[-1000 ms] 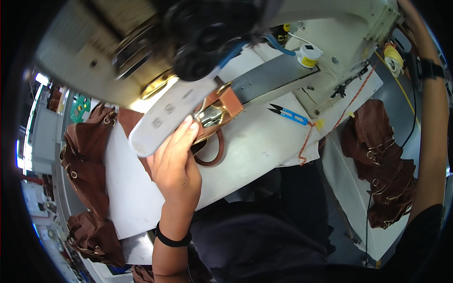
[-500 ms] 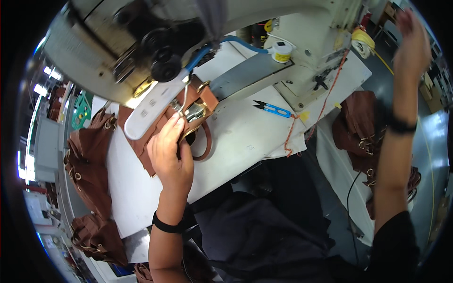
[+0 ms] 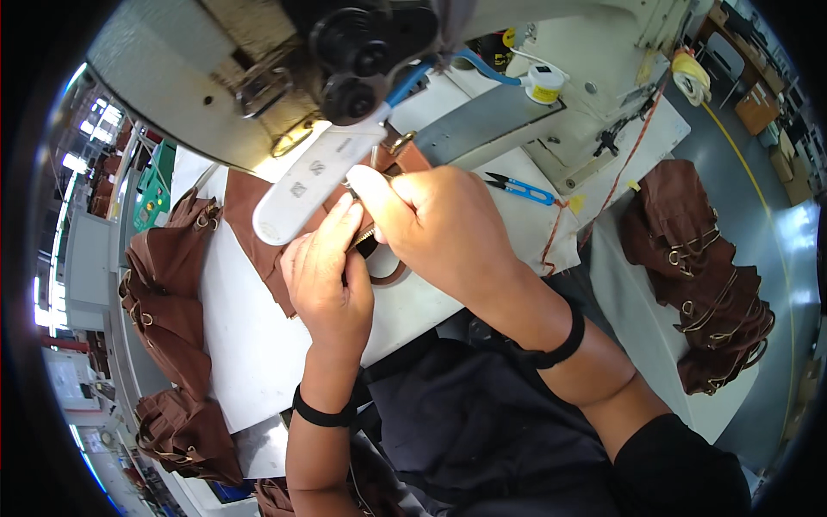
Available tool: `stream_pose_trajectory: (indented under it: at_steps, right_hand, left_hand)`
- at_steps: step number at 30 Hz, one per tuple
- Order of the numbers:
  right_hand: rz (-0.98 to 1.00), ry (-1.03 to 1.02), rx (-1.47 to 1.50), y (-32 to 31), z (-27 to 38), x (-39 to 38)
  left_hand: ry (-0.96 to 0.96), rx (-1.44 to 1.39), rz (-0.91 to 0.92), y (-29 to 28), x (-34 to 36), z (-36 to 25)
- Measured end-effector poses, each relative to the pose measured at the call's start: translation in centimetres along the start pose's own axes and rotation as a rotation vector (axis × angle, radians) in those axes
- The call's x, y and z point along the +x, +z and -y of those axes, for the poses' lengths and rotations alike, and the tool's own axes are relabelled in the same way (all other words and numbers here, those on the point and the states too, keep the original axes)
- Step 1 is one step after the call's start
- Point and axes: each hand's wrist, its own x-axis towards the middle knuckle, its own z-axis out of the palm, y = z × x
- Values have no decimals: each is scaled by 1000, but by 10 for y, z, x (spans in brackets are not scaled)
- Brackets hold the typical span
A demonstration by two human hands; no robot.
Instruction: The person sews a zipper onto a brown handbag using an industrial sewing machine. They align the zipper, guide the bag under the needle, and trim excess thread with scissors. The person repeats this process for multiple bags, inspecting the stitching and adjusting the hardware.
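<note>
Brown leather piece (image 3: 258, 207) — flat, metal-ringed — pinched by both hands (image 3: 388, 241) under the sewing machine (image 3: 215, 77), apparently.

Both hands, the left hand (image 3: 326, 277) and right hand (image 3: 439, 226), pinch a brown leather bag piece (image 3: 258, 211) on the white sewing table (image 3: 250, 345) beneath the grey sewing machine (image 3: 198, 77), blue thread snips (image 3: 517, 187) nearby.

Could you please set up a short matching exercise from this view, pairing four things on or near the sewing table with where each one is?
Things:
1. blue thread snips
2. stacked brown bags
3. brown leather piece
4. white thread spool

Places:
a. under both hands, beneath the machine head
b. right side table
c. machine bed, top of view
d. white tabletop, right of the hands

Pairs: 1-d, 2-b, 3-a, 4-c
</note>
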Motion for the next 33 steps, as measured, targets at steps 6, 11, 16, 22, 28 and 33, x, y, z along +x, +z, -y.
stream_pose_trajectory:
  at_steps: [6,11,16,22,28,33]
  right_hand:
    - [78,116,21,-11,-10,-26]
    - [183,360,686,8,-22,-34]
    - [71,427,919,29,-19,-34]
    - [-18,433,992,37,-18,-36]
    - [0,506,1042,32,-18,-32]
    - [6,502,1059,33,-21,-29]
  left_hand:
    - [-5,1,30,-4,2,1]
    - [-20,-31,57,-4,3,-1]
    - [38,37,67,-4,1,-2]
    - [-56,44,66,-7,2,-10]
    - [25,73,52,-7,3,-7]
    - [21,75,44,-4,5,-6]
